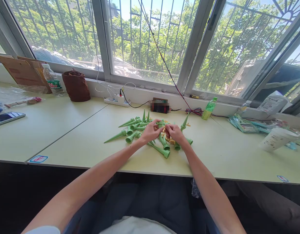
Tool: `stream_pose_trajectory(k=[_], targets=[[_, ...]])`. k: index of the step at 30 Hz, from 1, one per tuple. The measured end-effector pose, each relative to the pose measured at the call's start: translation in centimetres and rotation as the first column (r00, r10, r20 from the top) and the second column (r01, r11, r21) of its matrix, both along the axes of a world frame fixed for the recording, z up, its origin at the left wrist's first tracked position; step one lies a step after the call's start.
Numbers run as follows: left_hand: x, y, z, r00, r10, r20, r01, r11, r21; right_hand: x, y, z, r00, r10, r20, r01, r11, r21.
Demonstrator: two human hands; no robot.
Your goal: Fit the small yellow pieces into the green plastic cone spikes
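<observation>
Over a pile of green plastic watering spikes, both hands work close together at the middle of the table. My left hand [150,131] is closed around a green watering spike [160,123], its ribbed collar showing by the fingers. Just to its right, my right hand [174,132] is closed in a pinch near that spike; what its fingertips hold is too small to make out. Loose spikes lie around the hands, such as one long spike [115,136] on the left. Small yellow-orange pieces [171,141] are partly hidden beneath my right hand.
Behind the pile, a power strip [117,101] and a dark pixelated device [160,106] sit along the sill. A green bottle [210,108] stands right of them. Far left are a brown pouch [76,86] and a phone [8,118]; a white cup [278,139] leans at right.
</observation>
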State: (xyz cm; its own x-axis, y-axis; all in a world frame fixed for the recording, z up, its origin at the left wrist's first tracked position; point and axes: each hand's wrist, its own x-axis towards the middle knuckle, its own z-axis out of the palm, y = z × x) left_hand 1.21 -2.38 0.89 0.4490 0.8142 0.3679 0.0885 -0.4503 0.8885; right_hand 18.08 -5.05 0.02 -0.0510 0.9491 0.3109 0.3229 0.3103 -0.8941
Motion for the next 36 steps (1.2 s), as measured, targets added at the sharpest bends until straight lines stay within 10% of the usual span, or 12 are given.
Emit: stream_pose_trajectory(k=[36], targets=[[-0.02, -0.35, -0.08, 0.993, 0.030, -0.111, -0.018, 0.994, 0.110, -0.25, -0.43, 0.55, 0.985, -0.113, 0.127, 0.102, 0.991, 0.089]])
